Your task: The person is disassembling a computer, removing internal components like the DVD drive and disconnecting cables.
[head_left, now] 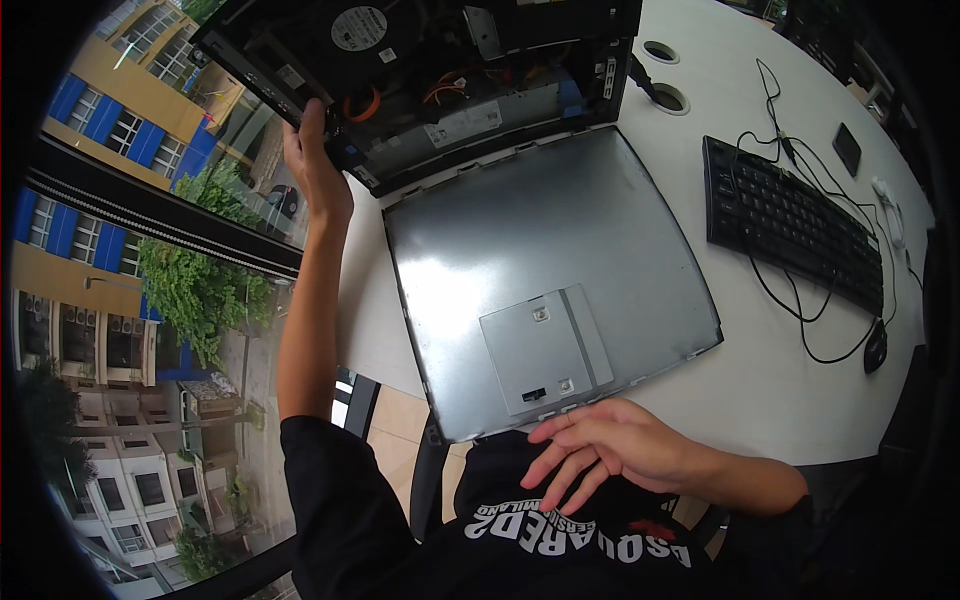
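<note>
A black desktop computer case stands at the far side of the table, its inside exposed with a fan, orange and red cables and a metal bracket. My left hand grips the case's left edge, thumb on the near face; the other fingers are mostly hidden behind it. Flat on the table in front of the case lies its metal side panel, inner face up, with a raised latch plate near the close edge. My right hand hovers by that close edge, fingers spread and holding nothing.
To the right on the white table are a black keyboard with tangled cables, a mouse, a dark phone-like slab and a white cable. Two cable holes pierce the tabletop. A window is at the left.
</note>
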Motion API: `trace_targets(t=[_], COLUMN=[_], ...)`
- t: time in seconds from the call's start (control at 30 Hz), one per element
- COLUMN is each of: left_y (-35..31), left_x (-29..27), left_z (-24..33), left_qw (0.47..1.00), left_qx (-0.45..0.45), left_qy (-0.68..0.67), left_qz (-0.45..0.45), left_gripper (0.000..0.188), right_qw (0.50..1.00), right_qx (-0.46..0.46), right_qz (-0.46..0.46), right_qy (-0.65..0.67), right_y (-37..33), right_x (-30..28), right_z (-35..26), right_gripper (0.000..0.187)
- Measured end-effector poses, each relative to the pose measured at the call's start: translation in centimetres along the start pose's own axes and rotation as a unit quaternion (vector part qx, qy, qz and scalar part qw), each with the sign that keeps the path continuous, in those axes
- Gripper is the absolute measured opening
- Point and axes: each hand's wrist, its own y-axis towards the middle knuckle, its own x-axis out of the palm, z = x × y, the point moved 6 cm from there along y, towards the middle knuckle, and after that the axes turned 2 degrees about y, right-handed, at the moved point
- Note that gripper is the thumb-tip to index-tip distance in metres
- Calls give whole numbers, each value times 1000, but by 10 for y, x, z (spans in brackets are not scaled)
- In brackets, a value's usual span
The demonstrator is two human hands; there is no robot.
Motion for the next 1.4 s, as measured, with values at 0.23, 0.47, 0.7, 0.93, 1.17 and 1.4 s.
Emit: trace_targets(t=[0.23,0.47,0.7,0.93,1.17,1.4], left_y=[-1,-1,-2,-9,-13,-11], left_x=[1,1,-4,2,4,-5], left_z=[4,3,1,16,15,7], left_qw=[1000,1000,997,992,988,988], left_qx=[10,3,6,3,31,-3], left_qy=[7,9,51,96,132,136], left_qz=[-14,-28,-49,-78,-67,-78], left_gripper=[49,47,51,55,61,69], right_qw=[988,995,986,888,963,930], right_qx=[-86,-47,-74,-198,-178,-292], right_qz=[-10,1,-29,-173,-84,158], right_qy=[124,89,144,377,184,-156], right_y=[12,5,11,16,-10,-94], right_x=[17,15,15,16,4,-32], right_z=[2,-1,10,38,29,-12], right_gripper=[43,44,51,66,63,48])
